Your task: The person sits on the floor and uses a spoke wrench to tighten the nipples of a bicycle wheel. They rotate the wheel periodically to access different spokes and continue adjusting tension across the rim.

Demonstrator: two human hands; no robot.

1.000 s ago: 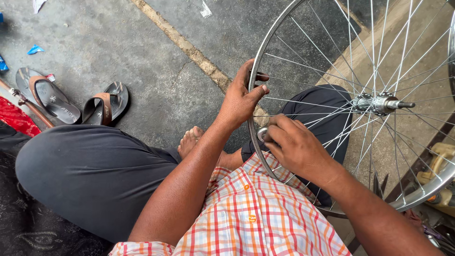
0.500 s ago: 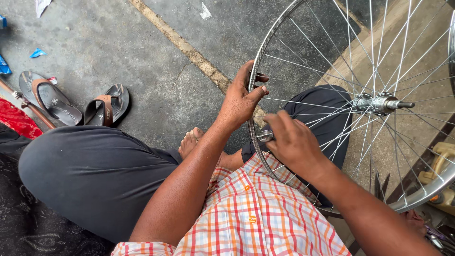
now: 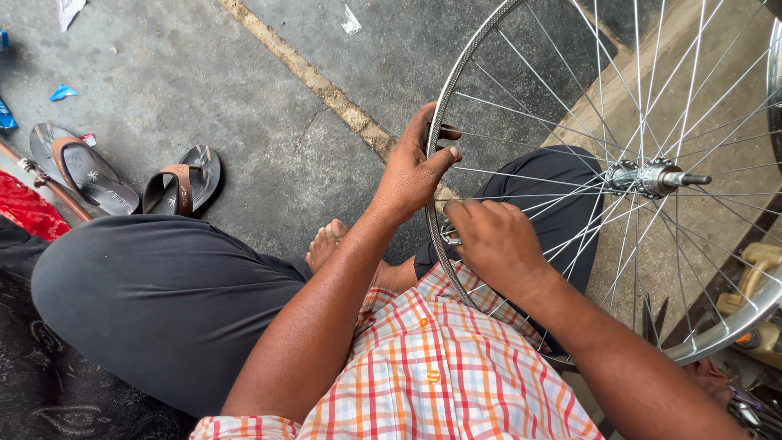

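Note:
A bare bicycle wheel stands upright in front of me, its silver rim (image 3: 450, 106) curving past my knees and its hub (image 3: 652, 177) to the right. My left hand (image 3: 414, 167) grips the rim from outside, thumb hooked over the inner edge. My right hand (image 3: 489, 236) is inside the wheel among the spokes (image 3: 562, 106), fingers closed on a small metal spoke tool (image 3: 450, 235) pressed against the rim just below my left hand. Most of the tool is hidden under my fingers.
I sit on a concrete floor (image 3: 244, 98) in dark trousers and a checked shirt, one bare foot (image 3: 326, 244) showing. A pair of brown sandals (image 3: 130, 175) lies at left near a red cloth (image 3: 28, 208). Tools and yellow parts (image 3: 753, 277) crowd the lower right.
My right hand has shifted slightly along the rim at the same spoke, turning a little. My left hand keeps its hold on the rim. The wheel has barely moved.

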